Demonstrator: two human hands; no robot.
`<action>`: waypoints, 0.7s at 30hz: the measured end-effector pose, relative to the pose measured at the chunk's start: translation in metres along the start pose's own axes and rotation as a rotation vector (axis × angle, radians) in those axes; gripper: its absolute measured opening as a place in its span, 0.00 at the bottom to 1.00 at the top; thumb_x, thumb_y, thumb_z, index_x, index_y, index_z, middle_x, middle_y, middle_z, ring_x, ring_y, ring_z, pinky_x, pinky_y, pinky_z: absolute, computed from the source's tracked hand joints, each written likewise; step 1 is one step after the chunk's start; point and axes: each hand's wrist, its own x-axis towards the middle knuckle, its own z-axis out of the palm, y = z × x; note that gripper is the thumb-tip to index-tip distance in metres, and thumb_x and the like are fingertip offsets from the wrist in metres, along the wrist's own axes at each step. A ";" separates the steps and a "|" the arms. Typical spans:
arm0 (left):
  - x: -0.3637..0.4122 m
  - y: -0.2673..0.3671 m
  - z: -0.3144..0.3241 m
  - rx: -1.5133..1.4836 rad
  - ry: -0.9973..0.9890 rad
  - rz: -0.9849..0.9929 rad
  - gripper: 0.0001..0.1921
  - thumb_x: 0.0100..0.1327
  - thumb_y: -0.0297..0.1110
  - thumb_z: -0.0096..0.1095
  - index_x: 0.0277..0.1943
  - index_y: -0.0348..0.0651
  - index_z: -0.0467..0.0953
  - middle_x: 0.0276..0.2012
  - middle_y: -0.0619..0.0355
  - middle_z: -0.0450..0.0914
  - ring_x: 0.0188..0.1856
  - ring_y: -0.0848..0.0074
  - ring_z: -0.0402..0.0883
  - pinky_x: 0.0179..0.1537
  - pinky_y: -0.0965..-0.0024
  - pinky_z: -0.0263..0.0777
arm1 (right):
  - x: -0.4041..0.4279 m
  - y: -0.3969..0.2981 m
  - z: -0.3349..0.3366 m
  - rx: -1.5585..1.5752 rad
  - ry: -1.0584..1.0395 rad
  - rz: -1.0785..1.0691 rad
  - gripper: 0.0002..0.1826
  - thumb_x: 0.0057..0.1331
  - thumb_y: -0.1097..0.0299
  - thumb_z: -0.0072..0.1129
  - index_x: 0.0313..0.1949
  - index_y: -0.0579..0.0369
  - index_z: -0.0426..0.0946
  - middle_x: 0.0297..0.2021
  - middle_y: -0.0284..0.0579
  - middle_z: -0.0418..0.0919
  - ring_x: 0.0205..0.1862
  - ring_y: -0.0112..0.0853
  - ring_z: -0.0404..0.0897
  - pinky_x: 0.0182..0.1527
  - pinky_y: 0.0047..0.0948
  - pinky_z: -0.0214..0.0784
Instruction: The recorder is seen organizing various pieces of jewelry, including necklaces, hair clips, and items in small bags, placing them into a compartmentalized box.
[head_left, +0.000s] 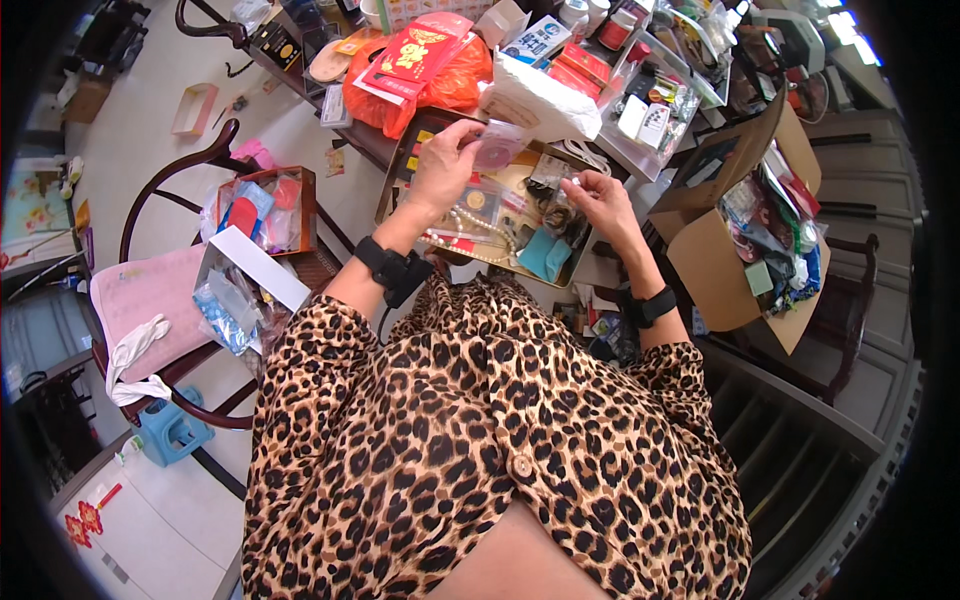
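Note:
My left hand (448, 166) pinches a small clear plastic bag (499, 145) with a pinkish round thing inside, above a shallow tray (568, 271). To the right, my right hand (600, 201) has thumb and fingertips together on a small whitish thing (577, 181), too small to make out. In the tray lie a pearl bead necklace (480, 222), a teal cloth pouch (544, 255), a gold-coloured coin in a clear case (475, 199) and bagged dark bracelets or cords (556, 216).
Red envelopes (420, 56) lie on an orange plastic bag (454, 86) behind the tray. A filled cardboard box (709, 262) stands right. At left, a chair with a pink seat (150, 300) holds a white box (259, 259) and white gloves (139, 360).

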 end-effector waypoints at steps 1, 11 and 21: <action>0.001 -0.002 0.005 -0.003 -0.001 0.001 0.11 0.57 0.24 0.57 0.43 0.34 0.74 0.35 0.49 0.80 0.36 0.70 0.81 0.36 0.73 0.72 | -0.002 -0.003 0.004 0.026 0.018 0.007 0.18 0.57 0.55 0.61 0.27 0.60 0.74 0.16 0.36 0.72 0.21 0.20 0.66 0.26 0.26 0.60; -0.017 -0.004 0.052 0.381 -0.515 0.390 0.09 0.50 0.23 0.58 0.36 0.42 0.76 0.37 0.54 0.73 0.41 0.61 0.74 0.44 0.64 0.69 | -0.023 0.002 0.014 -0.533 0.078 -0.370 0.08 0.46 0.71 0.55 0.26 0.55 0.67 0.24 0.44 0.70 0.41 0.39 0.70 0.46 0.36 0.56; -0.026 -0.036 0.084 0.486 -0.545 0.494 0.05 0.53 0.30 0.56 0.34 0.44 0.74 0.32 0.54 0.70 0.41 0.61 0.72 0.41 0.60 0.67 | -0.032 0.005 0.005 -0.296 0.101 -0.179 0.07 0.49 0.71 0.56 0.27 0.58 0.69 0.20 0.42 0.67 0.32 0.39 0.69 0.39 0.36 0.57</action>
